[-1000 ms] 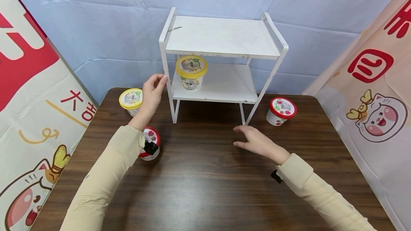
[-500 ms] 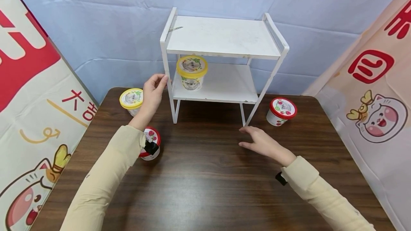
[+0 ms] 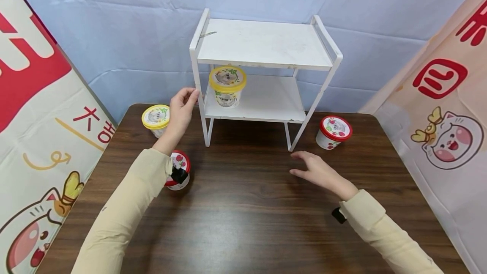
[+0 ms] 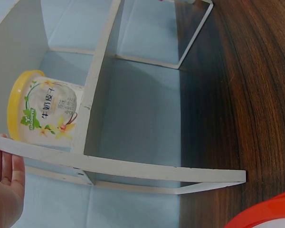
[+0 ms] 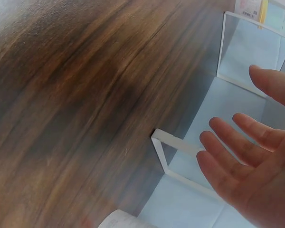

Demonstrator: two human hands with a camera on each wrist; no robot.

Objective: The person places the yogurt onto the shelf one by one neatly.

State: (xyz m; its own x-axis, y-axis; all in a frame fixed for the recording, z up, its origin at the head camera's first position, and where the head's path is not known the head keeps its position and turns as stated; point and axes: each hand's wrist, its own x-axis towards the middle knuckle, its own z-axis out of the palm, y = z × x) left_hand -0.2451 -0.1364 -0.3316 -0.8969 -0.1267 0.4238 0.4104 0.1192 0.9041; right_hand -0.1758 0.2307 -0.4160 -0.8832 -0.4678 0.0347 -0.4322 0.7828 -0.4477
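A white two-tier shelf rack (image 3: pixel 266 45) stands at the back of the table. My left hand (image 3: pixel 180 111) holds the rack's front left post, with several fingers (image 4: pixel 7 168) behind it in the left wrist view. A yellow-lidded ice cream tub (image 3: pixel 227 86) stands upright on the lower tier, close to that post. My right hand (image 3: pixel 317 170) hovers in front of the rack's right foot, holding nothing; its fingers (image 5: pixel 237 142) are spread and relaxed in the right wrist view. To its right stands a red-lidded tub (image 3: pixel 333 132).
A second yellow-lidded tub (image 3: pixel 156 119) stands left of the rack, partly behind my left wrist. Another red-lidded tub (image 3: pixel 180 168) is half hidden under my left forearm. The wooden table (image 3: pixel 236 223) meets a light blue cloth (image 3: pixel 125 24) behind, with printed banners at both sides.
My right hand has drifted right and slightly toward the front, away from the rack's right foot. The left hand stays on the post, and the tubs have not moved.
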